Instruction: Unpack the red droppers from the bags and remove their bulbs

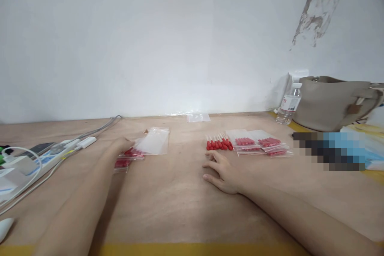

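Left hand (121, 145) on filled bags (129, 157) beside clear empty bags (153, 141), grip seemingly loose, blurred. Right hand (222, 174) flat, open, empty on desk (168, 200), just below loose red-tipped sticks (219, 143).

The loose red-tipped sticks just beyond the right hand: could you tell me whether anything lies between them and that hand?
Nothing visible does. The right hand rests flat on the table, and only bare tabletop separates its fingertips from the loose red-tipped sticks. The filled bags lie to the right of the sticks, out of the way.

Makeshift workshop: plywood bench (180, 208), bagged parts (261, 144)
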A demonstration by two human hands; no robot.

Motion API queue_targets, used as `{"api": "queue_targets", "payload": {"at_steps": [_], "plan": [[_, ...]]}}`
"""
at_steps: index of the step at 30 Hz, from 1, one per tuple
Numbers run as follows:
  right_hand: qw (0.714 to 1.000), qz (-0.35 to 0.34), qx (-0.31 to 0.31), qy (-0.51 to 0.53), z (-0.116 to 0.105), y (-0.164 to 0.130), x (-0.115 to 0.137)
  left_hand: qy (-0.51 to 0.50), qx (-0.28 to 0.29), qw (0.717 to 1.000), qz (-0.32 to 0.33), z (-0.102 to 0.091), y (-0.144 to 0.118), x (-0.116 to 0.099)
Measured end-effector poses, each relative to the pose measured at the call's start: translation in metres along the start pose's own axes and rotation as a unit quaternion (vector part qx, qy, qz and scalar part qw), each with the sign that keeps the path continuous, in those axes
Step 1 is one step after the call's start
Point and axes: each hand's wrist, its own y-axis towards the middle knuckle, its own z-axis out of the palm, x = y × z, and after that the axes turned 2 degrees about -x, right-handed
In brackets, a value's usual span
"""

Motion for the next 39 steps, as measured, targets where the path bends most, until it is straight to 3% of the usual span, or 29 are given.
{"api": "queue_targets", "payload": {"at_steps": [4, 6, 8, 9, 10, 13, 16, 18, 21, 24, 26, 30, 32, 36, 39], "plan": [[1.000, -0.004, -0.003, -0.008, -0.001, 0.000, 0.000, 0.068, -0.051, 0.995, -0.042, -0.023, -0.018, -0.013], [1.000, -0.005, -0.005, -0.008, 0.001, 0.000, -0.001, 0.074, -0.148, 0.986, 0.010, -0.029, -0.034, -0.026], [1.000, -0.007, -0.008, -0.002, 0.004, -0.001, -0.003, -0.007, -0.162, 0.984, 0.072, -0.023, -0.051, -0.044], [1.000, -0.008, -0.011, 0.001, 0.005, -0.001, -0.005, -0.083, -0.135, 0.984, 0.079, -0.016, -0.059, -0.054], [1.000, -0.008, -0.014, 0.003, 0.007, -0.002, -0.006, -0.156, -0.073, 0.982, 0.081, -0.006, -0.067, -0.063], [1.000, -0.008, -0.023, 0.006, 0.009, -0.002, -0.008, -0.205, 0.039, 0.973, 0.095, 0.034, -0.093, -0.087], [0.999, 0.000, -0.031, 0.030, 0.008, -0.002, -0.007, -0.264, 0.113, 0.954, 0.089, 0.069, -0.122, -0.104], [0.997, 0.007, -0.045, 0.054, 0.007, -0.001, -0.006, -0.277, 0.175, 0.942, 0.076, 0.081, -0.140, -0.111], [0.995, -0.008, -0.071, 0.070, 0.009, 0.001, -0.008, -0.224, 0.195, 0.940, 0.167, 0.083, -0.158, -0.117], [0.994, -0.042, -0.089, 0.056, 0.013, 0.002, -0.013, -0.074, 0.117, 0.945, 0.297, 0.073, -0.156, -0.116], [0.994, -0.054, -0.088, 0.047, 0.015, 0.002, -0.016, 0.013, 0.082, 0.943, 0.323, 0.069, -0.143, -0.110], [0.995, -0.052, -0.075, 0.046, 0.013, 0.003, -0.022, 0.112, 0.176, 0.931, 0.301, 0.068, -0.108, -0.085], [0.995, -0.042, -0.073, 0.046, 0.012, 0.004, -0.024, 0.134, 0.174, 0.936, 0.276, 0.065, -0.096, -0.074], [0.994, -0.012, -0.107, 0.017, 0.009, 0.004, -0.029, 0.122, 0.083, 0.941, 0.305, 0.053, -0.102, -0.076], [0.990, 0.000, -0.134, -0.052, 0.005, 0.002, -0.028, 0.027, 0.134, 0.907, 0.399, 0.051, -0.126, -0.096]]}}
